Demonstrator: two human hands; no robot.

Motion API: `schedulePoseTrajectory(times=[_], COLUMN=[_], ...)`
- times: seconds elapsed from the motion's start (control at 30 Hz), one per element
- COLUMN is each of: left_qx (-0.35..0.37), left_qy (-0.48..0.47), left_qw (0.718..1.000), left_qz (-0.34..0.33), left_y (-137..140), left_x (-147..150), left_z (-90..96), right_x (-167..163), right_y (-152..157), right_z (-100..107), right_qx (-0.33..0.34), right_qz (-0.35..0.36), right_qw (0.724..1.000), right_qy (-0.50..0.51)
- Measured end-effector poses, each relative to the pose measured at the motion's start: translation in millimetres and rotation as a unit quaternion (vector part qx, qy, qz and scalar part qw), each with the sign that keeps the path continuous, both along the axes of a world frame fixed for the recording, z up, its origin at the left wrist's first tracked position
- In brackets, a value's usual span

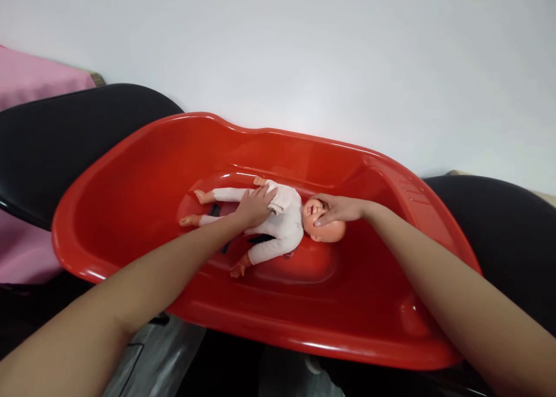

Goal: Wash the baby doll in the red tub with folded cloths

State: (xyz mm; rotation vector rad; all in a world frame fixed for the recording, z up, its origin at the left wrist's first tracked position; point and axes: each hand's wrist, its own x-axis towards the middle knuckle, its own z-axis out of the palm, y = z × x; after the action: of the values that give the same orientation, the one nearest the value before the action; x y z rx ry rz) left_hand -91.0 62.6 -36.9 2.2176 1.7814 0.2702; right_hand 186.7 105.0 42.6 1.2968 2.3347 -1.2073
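A baby doll [284,235] in a white suit lies on its back inside a red plastic baby tub [130,211], head to the right. My left hand [256,206] rests on the doll's belly and presses a small pale cloth [278,199] against it. My right hand [339,208] cups the doll's head [332,230], with the fingers over its face.
The tub rests across two black chair seats [65,136], one at the left and one at the right [512,240]. A pink cloth [30,78] lies at the far left. A plain white wall stands behind.
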Motion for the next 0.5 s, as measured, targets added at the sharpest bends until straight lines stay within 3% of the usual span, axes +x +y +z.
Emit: schedulePoseTrajectory(times=[0.07,0.2,0.5], left_qx=[-0.017,-0.041,-0.031], left_qy=[0.001,-0.016,0.044], left_qw=[1.0,0.998,0.994], left_qz=[-0.016,0.034,0.096], left_y=[-2,7,23], left_x=[1,-15,-65], left_z=[-11.1,-21.3,-38.8], right_x=[-1,1,3], right_y=[-1,0,1], right_z=[0,-3,-4], right_qx=[0.002,-0.008,-0.004], right_qz=[-0.002,0.001,-0.002], right_qw=[1.0,1.0,1.0], right_qy=[-0.002,0.014,0.002])
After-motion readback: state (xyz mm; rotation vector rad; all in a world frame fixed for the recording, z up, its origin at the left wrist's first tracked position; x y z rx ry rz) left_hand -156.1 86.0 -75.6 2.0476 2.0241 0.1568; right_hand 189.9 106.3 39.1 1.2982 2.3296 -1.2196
